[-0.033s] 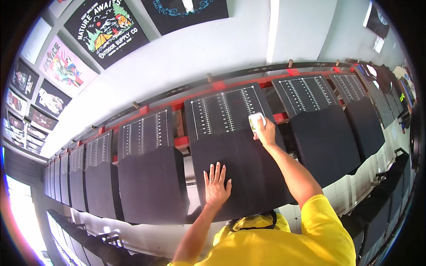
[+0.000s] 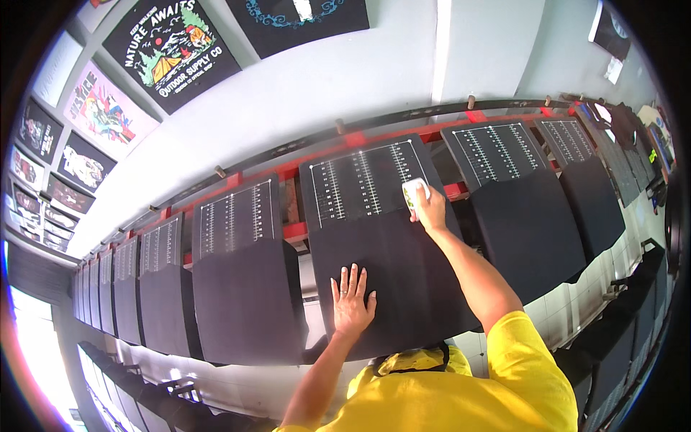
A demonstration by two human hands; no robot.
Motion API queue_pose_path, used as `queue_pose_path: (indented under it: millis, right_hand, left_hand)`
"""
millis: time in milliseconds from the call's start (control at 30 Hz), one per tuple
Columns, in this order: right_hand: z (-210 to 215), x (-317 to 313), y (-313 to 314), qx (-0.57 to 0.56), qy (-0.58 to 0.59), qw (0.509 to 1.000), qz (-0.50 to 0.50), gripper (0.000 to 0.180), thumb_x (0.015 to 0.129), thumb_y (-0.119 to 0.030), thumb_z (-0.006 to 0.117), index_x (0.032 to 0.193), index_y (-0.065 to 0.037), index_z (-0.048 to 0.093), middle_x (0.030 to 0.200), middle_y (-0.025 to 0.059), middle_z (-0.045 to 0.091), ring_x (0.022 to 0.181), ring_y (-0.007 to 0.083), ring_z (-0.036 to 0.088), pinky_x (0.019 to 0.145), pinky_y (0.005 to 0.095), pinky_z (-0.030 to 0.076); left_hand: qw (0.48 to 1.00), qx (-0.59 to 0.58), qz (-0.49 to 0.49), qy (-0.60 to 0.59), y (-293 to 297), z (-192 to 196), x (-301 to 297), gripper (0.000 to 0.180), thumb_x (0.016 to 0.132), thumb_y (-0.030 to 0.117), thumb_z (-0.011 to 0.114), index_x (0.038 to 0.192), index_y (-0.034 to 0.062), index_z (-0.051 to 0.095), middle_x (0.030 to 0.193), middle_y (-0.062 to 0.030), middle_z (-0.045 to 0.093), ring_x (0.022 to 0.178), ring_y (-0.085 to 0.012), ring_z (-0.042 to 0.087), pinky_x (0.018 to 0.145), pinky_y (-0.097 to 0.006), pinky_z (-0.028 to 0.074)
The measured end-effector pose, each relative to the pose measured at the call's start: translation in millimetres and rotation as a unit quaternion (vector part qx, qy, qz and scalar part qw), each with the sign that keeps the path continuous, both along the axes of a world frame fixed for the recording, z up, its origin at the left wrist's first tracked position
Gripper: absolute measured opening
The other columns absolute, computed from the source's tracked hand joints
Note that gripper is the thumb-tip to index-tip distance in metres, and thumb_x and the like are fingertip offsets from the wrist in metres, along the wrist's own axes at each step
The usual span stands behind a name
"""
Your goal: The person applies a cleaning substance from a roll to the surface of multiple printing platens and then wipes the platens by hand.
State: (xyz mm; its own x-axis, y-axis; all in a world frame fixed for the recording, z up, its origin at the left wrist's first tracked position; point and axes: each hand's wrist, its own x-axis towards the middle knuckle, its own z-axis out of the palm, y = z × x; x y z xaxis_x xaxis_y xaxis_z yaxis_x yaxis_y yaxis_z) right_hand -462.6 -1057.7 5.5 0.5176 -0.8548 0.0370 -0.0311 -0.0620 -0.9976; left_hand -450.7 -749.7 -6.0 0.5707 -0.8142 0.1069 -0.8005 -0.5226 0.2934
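Head view shows a long row of black boards [image 2: 245, 302] running from far left to far right along a red rail [image 2: 295, 232], each board with white ruled scale lines on its upper half. Left of centre, the left hand [image 2: 352, 300] lies flat with fingers spread wide on the black cloth [image 2: 403, 273] that covers the lower part of the middle board [image 2: 363, 183]; it holds nothing. Further right, the right hand [image 2: 432, 211] is closed around a small white roller-like tool [image 2: 414, 194], pressed at the upper right edge of the cloth, just below the ruled lines. The cloth appears thin, soft and light; it would likely shift or wrinkle if pulled from one corner, so it is best held flat under a spread palm or taken by two edges. The tool looks small, rigid and light, suited to a full-hand grip. The board beneath appears stiff and smooth, tilted slightly toward the person. Behind the rail rises a pale wall [image 2: 302, 93] hung with printed black shirts [image 2: 173, 54]; more covered boards [image 2: 529, 223] continue to the right.
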Motion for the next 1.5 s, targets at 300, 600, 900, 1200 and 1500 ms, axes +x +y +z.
queue_pose_path:
  millis: [300,600,900,1200,1500]
  right_hand:
    - [1.4,-53.9,19.4,0.037,-0.002,0.997,0.069,0.043,0.098,-0.034,0.056,0.09,0.008,0.062,0.063,0.012,0.061,0.042,0.0182,0.059,0.037,0.0315,0.047]
    - [-3.1,-280.3,152.1,0.042,0.087,0.995,0.007,0.04,0.098,-0.033,0.057,0.089,0.006,0.062,0.061,0.0097,0.06,0.042,0.0172,0.059,0.04,0.0296,0.047]
    - [23.2,-378.2,201.0,0.078,0.136,0.985,-0.076,0.044,0.098,-0.034,0.057,0.095,0.01,0.064,0.062,0.0087,0.061,0.044,0.0167,0.06,0.039,0.0293,0.048]
    - [17.6,-379.5,68.2,-0.291,0.267,0.918,-0.048,0.033,0.093,-0.027,0.06,0.087,0.006,0.059,0.06,0.0208,0.061,0.052,0.0358,0.063,0.05,0.0434,0.049]
    - [18.2,-396.8,-73.0,-0.464,0.343,0.817,-0.004,0.035,0.092,-0.03,0.066,0.08,0.001,0.054,0.077,0.0216,0.06,0.073,0.0427,0.058,0.069,0.0508,0.046]
  left_hand:
    - [1.0,-0.016,-0.001,-0.02,1.3,-2.2,0.1,0.059,0.093,0.032,0.056,0.146,0.0064,0.044,0.156,-0.015,0.035,0.147,-0.0343,0.025,0.119,-0.057,0.018]
    - [0.999,-0.036,-0.011,-0.024,3.1,-12.8,0.6,0.058,0.095,0.033,0.053,0.146,0.0049,0.043,0.157,-0.0151,0.032,0.148,-0.0341,0.024,0.12,-0.055,0.015]
    - [0.999,-0.034,-0.007,-0.036,7.5,-15.8,-7.9,0.061,0.095,0.032,0.056,0.147,0.004,0.041,0.157,-0.0171,0.032,0.147,-0.0365,0.024,0.119,-0.057,0.017]
    - [1.0,0.018,-0.017,0.005,6.2,2.5,-90.8,0.064,0.095,0.035,0.056,0.149,0.006,0.038,0.159,-0.0155,0.027,0.149,-0.0369,0.019,0.119,-0.057,0.014]
    - [0.996,0.054,0.072,0.02,-10.1,3.9,-149.6,0.068,0.096,0.036,0.054,0.152,0.0053,0.032,0.162,-0.0115,0.023,0.15,-0.0308,0.017,0.121,-0.054,0.012]
